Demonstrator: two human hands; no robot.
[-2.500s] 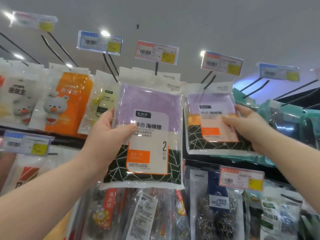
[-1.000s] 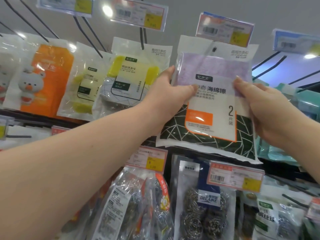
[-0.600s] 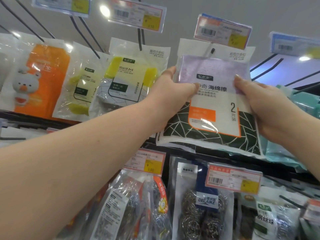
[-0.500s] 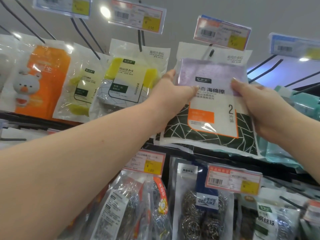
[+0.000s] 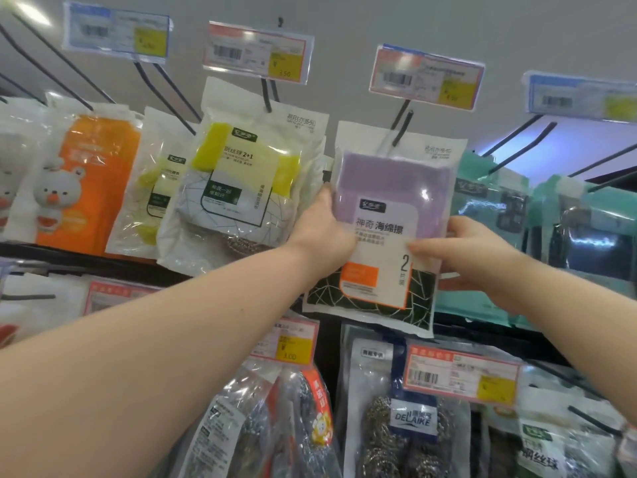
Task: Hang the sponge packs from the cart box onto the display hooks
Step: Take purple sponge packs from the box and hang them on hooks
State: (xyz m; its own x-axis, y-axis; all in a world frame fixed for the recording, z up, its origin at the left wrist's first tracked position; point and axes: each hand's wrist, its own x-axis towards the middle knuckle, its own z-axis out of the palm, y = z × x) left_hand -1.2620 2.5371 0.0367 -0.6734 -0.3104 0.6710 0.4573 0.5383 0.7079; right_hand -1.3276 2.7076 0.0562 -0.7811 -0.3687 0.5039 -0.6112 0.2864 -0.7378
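Note:
A purple sponge pack with a white label and a dark patterned bottom hangs in front of me on a black display hook that passes through its white header. My left hand grips the pack's left edge, fingers behind it. My right hand pinches the right edge, thumb on the front over the label. The cart box is out of view.
A yellow sponge pack hangs to the left, orange bear packs further left, teal packs to the right. Price tags sit on the hook ends. Steel-wool packs fill the row below.
The purple pack has moved from in front of the left hook over to the right hook, and its header is now threaded on that hook. Both hands kept hold of it.

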